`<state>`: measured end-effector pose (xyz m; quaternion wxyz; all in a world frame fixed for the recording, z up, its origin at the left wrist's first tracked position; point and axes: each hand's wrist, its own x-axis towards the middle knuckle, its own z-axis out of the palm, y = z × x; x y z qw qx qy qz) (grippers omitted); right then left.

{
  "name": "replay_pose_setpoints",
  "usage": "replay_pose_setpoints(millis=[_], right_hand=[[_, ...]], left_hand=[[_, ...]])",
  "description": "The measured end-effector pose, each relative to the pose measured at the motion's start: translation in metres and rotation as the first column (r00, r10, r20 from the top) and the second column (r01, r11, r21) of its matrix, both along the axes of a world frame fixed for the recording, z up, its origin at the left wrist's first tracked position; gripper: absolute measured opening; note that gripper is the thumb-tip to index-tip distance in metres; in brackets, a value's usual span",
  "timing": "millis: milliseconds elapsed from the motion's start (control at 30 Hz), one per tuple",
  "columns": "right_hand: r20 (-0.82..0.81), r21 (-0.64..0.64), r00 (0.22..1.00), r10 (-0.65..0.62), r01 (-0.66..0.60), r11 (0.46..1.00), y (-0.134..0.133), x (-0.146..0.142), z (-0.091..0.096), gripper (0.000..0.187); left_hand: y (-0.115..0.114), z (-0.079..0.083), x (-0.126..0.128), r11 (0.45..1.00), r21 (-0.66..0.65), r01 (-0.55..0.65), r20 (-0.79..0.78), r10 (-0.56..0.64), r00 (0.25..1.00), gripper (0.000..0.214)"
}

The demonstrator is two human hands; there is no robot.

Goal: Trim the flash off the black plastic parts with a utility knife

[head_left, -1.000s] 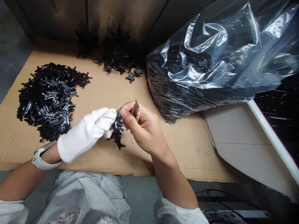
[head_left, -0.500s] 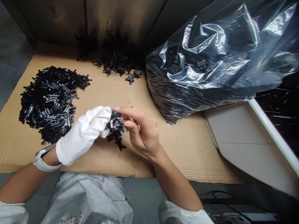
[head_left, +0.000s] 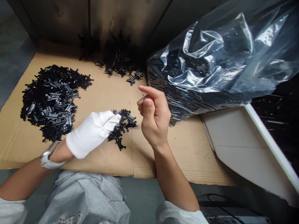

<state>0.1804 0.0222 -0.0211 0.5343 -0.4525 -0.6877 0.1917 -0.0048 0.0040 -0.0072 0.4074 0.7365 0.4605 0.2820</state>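
My left hand (head_left: pixel 93 132), in a white glove, is closed on a joined cluster of small black plastic parts (head_left: pixel 123 123) just above the cardboard sheet (head_left: pixel 109 93). My bare right hand (head_left: pixel 153 116) is lifted to the right of the cluster and does not touch it. Its fingers are curled, and the thumb and forefinger pinch a small metal blade (head_left: pixel 143 98), of which only a silver sliver shows. A pale watch (head_left: pixel 48 158) sits on my left wrist.
A large heap of loose black parts (head_left: pixel 50 99) lies at the left of the cardboard, and another heap (head_left: pixel 116 59) at the back by the dark wall. A clear plastic bag (head_left: pixel 210 68) full of black parts fills the right. A white board (head_left: pixel 245 146) lies below it.
My right hand has drawn away from the cluster, up and to the right, with the blade now mostly hidden in its fingers. The gloved left hand has shifted slightly right, still holding the parts.
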Motion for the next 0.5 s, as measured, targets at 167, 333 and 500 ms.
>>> replay_pose_setpoints(millis=[167,333,500], right_hand=[[0.261,-0.189,0.946,0.193,-0.146,0.971,0.022,-0.006,0.011,0.022],[0.489,-0.440,0.683,0.542,-0.343,0.830,0.070,-0.071,0.009,0.017],[0.552,-0.480,0.569,0.609,-0.381,0.790,0.115,-0.127,-0.016,0.018]], left_hand=[[0.010,-0.026,0.007,0.957,0.257,0.135,-0.619,0.055,0.784,0.045],[0.014,-0.037,0.012,0.951,0.304,0.059,-0.687,0.175,0.706,0.042],[0.010,-0.031,0.011,0.924,0.376,0.070,-0.622,0.196,0.758,0.035]])
